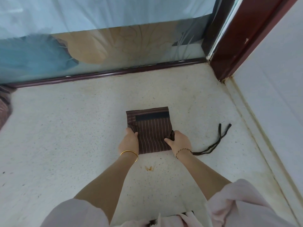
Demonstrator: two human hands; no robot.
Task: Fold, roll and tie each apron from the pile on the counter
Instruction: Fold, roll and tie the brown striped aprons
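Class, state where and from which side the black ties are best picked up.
Pinch both ties near their loose far ends, from above on the right; they lie flat, side by side, trailing right of the folded apron.

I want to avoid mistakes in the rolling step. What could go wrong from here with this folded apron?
The ties trail loose to the right of the apron and pass beneath the wrist of the right hand; they may get rolled inside. An orange stain lies on the counter close to the apron's near edge; pulling the cloth back might soil it.
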